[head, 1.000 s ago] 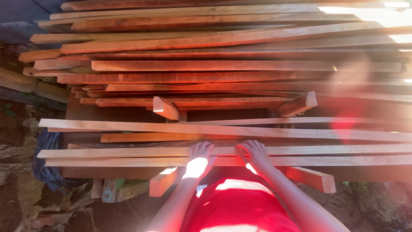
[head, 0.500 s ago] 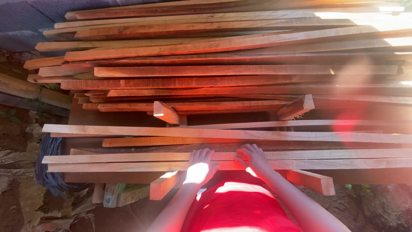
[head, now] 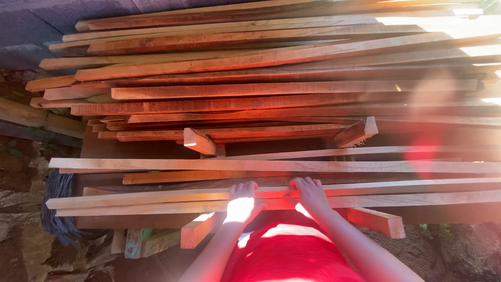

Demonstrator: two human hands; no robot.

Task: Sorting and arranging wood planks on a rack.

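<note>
Both of my hands rest side by side on the nearest long wooden planks (head: 156, 201), a pair lying across the front of a lumber pile. My left hand (head: 242, 202) lies palm down on them, fingers over the far edge, lit by a bright patch of sun. My right hand (head: 310, 194) grips the same planks just to the right, fingers curled over the top. A red garment (head: 292, 253) on my body shows below the hands.
A big stack of long reddish boards (head: 271, 89) fills the view beyond. Short cross blocks (head: 199, 141) (head: 358, 131) stick out between layers, and more blocks (head: 377, 221) under the front planks. Blue cloth (head: 57, 209) hangs at left over rough ground.
The view has drifted slightly, so the pile sits a little lower and further right in frame. Both hands stay on the front planks with almost no shift.
</note>
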